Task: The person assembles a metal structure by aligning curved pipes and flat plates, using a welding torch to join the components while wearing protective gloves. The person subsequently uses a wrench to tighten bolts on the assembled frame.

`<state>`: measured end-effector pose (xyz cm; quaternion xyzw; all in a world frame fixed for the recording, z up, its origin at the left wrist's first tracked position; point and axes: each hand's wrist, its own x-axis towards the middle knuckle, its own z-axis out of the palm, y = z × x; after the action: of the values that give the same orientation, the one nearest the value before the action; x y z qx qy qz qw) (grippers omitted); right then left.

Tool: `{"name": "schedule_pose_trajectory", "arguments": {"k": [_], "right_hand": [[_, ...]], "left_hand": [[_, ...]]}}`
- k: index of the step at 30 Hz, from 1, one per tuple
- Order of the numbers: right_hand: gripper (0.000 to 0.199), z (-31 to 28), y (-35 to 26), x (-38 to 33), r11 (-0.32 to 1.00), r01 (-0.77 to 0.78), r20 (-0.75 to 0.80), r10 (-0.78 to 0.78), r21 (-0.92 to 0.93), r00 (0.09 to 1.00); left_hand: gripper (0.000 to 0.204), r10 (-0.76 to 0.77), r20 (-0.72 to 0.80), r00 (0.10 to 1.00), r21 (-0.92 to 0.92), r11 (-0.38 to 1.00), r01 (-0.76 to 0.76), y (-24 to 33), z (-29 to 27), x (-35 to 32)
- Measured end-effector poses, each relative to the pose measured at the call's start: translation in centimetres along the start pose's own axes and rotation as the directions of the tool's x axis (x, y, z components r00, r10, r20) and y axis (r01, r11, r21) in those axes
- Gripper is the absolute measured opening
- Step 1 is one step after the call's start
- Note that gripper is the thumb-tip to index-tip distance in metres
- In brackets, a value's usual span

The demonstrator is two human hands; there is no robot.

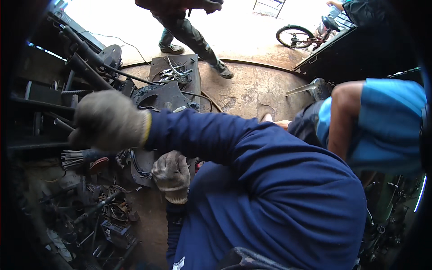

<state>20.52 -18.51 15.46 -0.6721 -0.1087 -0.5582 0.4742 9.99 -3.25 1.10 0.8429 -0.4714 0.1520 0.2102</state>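
Both my hands wear grey knit gloves. My right hand reaches across to the left at the end of a navy sleeve. It is blurred, its fingers bend down, and I cannot make out whether anything is in them. Just below it a bundle of thin grey rods sticks out. Lower down, my left hand has its fingers curled in beside a dark metal plate with black cable on it. Whatever those fingers hold is hidden.
A metal-topped stand with tangled wire lies ahead, near dark steel pipes. Scrap metal heaps up at lower left. A person in a blue shirt bends at right. Another person walks ahead. A bicycle stands beyond.
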Motion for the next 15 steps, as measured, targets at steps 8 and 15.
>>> {"name": "schedule_pose_trajectory", "arguments": {"k": [8, 15], "right_hand": [[0.039, -15.5, 5.7, -3.4, 0.882, -0.428, -0.166, 0.4, -0.198, 0.901], [0.032, -20.5, 14.7, -5.6, 0.823, -0.38, -0.109, 0.37, -0.422, 0.922]], "left_hand": [[0.035, 0.005, -0.017, 1.0, -0.118, 0.993, -0.007, 0.6, 0.9, 1.6], [0.03, -0.312, -0.088, 0.946, -0.133, 0.945, 0.3, 1.1, 1.1, 2.3]]}}
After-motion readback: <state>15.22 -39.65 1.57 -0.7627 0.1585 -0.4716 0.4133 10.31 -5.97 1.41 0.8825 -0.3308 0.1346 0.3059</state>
